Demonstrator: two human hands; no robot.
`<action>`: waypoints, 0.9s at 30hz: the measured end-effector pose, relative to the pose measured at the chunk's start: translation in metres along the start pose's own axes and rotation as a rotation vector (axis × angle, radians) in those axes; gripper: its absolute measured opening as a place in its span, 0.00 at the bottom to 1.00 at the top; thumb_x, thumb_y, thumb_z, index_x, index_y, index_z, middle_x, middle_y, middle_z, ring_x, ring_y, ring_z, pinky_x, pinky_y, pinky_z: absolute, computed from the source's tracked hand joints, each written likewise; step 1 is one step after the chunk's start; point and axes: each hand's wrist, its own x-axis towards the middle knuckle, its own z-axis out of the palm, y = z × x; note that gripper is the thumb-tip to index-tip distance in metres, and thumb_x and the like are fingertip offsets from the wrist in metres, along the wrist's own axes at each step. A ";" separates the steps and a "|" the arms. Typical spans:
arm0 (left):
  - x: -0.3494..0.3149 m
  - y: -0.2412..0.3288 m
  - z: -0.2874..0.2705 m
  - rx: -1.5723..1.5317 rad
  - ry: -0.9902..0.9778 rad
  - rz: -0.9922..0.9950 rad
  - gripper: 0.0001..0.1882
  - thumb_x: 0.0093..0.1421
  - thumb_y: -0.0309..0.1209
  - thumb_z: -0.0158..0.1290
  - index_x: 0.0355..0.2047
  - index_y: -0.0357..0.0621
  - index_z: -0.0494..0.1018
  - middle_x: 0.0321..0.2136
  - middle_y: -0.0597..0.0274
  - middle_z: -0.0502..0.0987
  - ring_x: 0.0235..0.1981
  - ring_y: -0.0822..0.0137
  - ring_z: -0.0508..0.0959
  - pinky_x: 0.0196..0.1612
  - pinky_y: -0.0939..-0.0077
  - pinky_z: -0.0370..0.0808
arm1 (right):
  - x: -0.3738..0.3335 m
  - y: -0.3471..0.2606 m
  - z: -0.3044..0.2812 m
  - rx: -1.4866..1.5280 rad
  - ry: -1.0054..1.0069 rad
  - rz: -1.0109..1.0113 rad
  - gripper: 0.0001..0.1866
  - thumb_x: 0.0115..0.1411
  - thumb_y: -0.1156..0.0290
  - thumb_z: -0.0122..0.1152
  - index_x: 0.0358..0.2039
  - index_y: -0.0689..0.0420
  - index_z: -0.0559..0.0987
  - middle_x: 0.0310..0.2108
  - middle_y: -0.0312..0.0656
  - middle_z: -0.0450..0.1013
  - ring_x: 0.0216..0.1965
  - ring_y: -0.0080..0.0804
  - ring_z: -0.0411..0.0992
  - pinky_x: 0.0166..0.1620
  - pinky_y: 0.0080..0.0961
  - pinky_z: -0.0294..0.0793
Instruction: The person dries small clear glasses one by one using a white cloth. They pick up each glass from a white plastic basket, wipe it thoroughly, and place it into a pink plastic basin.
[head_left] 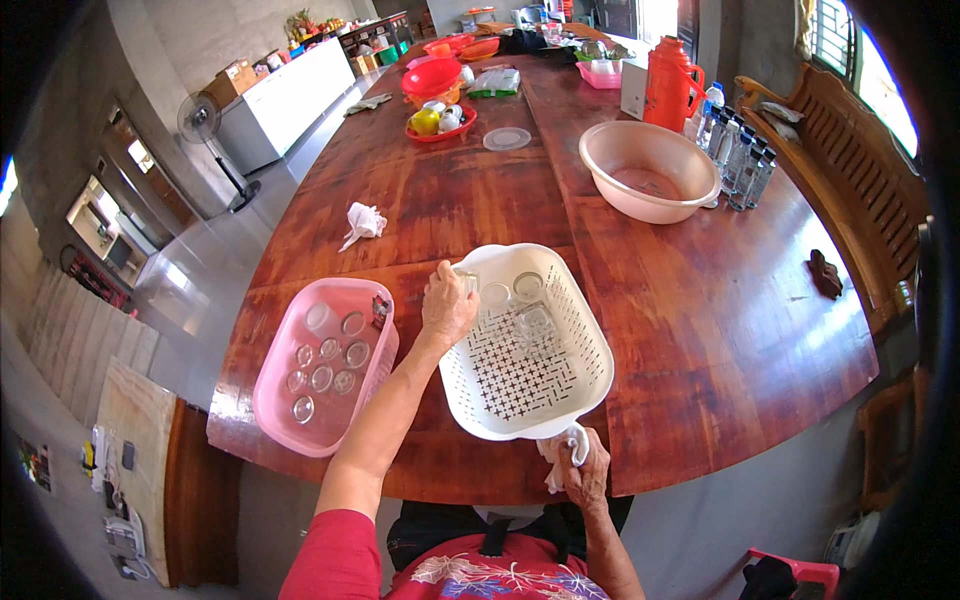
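Now your left hand [447, 305] holds, I think, a small glass [468, 281] at the white basket's [590, 350] far-left corner; your right hand [585, 472] squeezes a cloth [556, 455] at the tabletop's [700, 330] near edge.

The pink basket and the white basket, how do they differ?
The pink basket holds many glasses; the white basket holds only a few, at its far end. The left hand sets a glass into the white basket; no hand touches the pink one. The white basket's floor is perforated and looks larger. Both sit on the wooden table.

sleeves: short, red | shirt front: red, pale leaf print | forearms: bare | lap: dark garment
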 end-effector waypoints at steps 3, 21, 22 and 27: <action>-0.004 -0.011 -0.020 -0.142 0.262 0.172 0.27 0.50 0.30 0.58 0.47 0.33 0.59 0.38 0.46 0.73 0.39 0.52 0.76 0.42 0.60 0.73 | -0.002 0.000 0.001 0.002 0.007 0.031 0.08 0.57 0.71 0.52 0.33 0.62 0.73 0.27 0.47 0.70 0.28 0.44 0.71 0.32 0.34 0.70; -0.138 0.020 -0.085 -2.039 -0.167 -0.478 0.26 0.62 0.54 0.40 0.48 0.47 0.67 0.39 0.54 0.74 0.36 0.57 0.77 0.32 0.49 0.78 | 0.002 -0.081 -0.016 0.349 0.294 -0.011 0.23 0.56 0.78 0.53 0.53 0.61 0.62 0.45 0.44 0.66 0.45 0.31 0.66 0.49 0.27 0.67; -0.143 0.025 -0.082 -2.007 -0.173 -0.453 0.26 0.63 0.54 0.38 0.48 0.46 0.67 0.39 0.53 0.74 0.36 0.57 0.77 0.31 0.51 0.79 | 0.009 -0.091 -0.012 0.286 0.339 -0.070 0.22 0.55 0.79 0.54 0.51 0.62 0.65 0.45 0.46 0.66 0.44 0.34 0.67 0.48 0.29 0.67; -0.170 0.053 -0.078 -1.796 -0.124 -0.490 0.30 0.64 0.58 0.30 0.51 0.45 0.61 0.35 0.55 0.72 0.34 0.63 0.74 0.37 0.66 0.75 | 0.038 -0.138 0.017 -0.037 0.078 -0.511 0.25 0.42 0.79 0.62 0.45 0.58 0.73 0.45 0.49 0.65 0.43 0.45 0.66 0.47 0.37 0.67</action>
